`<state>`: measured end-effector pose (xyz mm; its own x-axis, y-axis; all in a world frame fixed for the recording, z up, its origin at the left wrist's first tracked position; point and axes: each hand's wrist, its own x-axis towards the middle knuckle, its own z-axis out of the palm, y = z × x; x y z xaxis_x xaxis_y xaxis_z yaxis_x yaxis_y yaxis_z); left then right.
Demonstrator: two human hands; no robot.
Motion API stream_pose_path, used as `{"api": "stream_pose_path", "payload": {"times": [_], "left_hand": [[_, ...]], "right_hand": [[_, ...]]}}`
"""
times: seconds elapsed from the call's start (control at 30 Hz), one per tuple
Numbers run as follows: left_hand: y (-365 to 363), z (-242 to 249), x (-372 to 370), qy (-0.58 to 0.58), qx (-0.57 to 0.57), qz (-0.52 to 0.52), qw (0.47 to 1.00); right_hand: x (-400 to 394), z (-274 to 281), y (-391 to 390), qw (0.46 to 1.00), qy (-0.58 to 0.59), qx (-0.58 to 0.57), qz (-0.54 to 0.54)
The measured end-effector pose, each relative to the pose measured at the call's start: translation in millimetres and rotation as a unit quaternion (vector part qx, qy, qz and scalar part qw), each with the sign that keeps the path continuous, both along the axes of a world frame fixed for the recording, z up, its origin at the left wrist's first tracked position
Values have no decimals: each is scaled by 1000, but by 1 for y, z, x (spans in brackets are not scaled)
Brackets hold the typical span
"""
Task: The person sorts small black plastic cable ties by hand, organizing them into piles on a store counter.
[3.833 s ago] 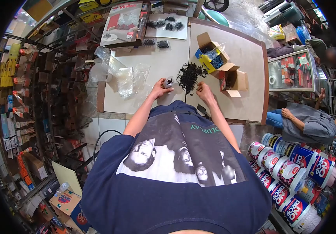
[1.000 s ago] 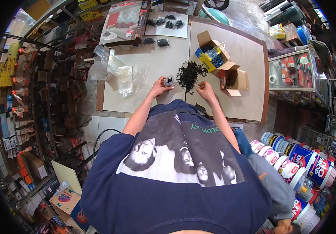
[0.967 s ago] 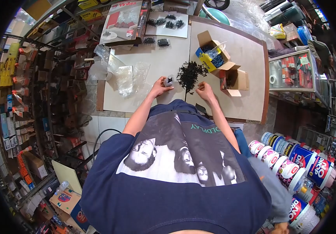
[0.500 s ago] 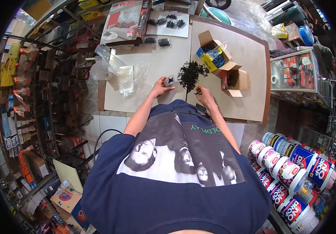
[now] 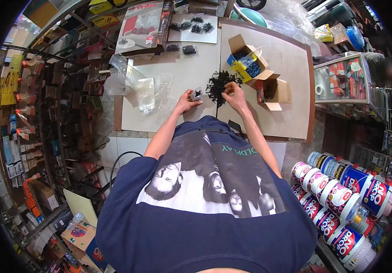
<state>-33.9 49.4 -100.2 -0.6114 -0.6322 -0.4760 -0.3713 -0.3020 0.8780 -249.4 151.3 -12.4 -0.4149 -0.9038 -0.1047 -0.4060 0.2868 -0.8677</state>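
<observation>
A heap of small black pieces that look like screws [image 5: 217, 85] lies on the table in front of me. My left hand [image 5: 187, 103], at the left of the heap, is closed around a small clear plastic bag [image 5: 197, 94] with a few black screws inside. My right hand [image 5: 235, 97] reaches over the right side of the heap, its fingers bent and pinched together among the screws. Exactly how many it grips is hidden. Flat clear plastic bags [image 5: 146, 93] lie left of my left hand.
Filled bags of black screws [image 5: 189, 49] sit at the back, some on a white sheet [image 5: 207, 35] beside a Vinilex box [image 5: 142, 25]. A yellow box [image 5: 249, 63] with blue contents and an open brown box [image 5: 275, 93] stand at right. Paint buckets [image 5: 341, 200] are stacked lower right.
My right hand has moved from the table's near edge up and forward onto the heap of screws. My left hand stays in place with the small bag.
</observation>
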Motion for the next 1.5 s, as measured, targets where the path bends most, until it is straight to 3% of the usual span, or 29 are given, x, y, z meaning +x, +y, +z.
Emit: {"api": "stream_pose_path", "payload": {"times": [0.1,0.23,0.63,0.77,1.0,1.13,1.33,1.5], "left_hand": [[1,-1,0,21,10,15,1000],[2,0,1,26,9,18,999],[1,-4,0,10,-11,7,1000],[1,-3,0,17,-3,7,1000],[0,-12,1,14,-10,5,1000],[1,-6,2,20,-4,3,1000],[1,-8,1,7,-16,5,1000],[1,-5,1,13,-10,2,1000]], "right_hand": [[22,18,-23,995,-80,-7,65],[30,18,-29,990,-92,14,105],[-44,-20,35,990,15,89,-110],[-47,-47,44,987,20,136,-81],[-16,-58,38,992,63,104,26],[-17,-60,40,990,83,109,26],[-32,-65,44,985,87,130,-72],[-16,-33,14,997,-12,64,-49]]}}
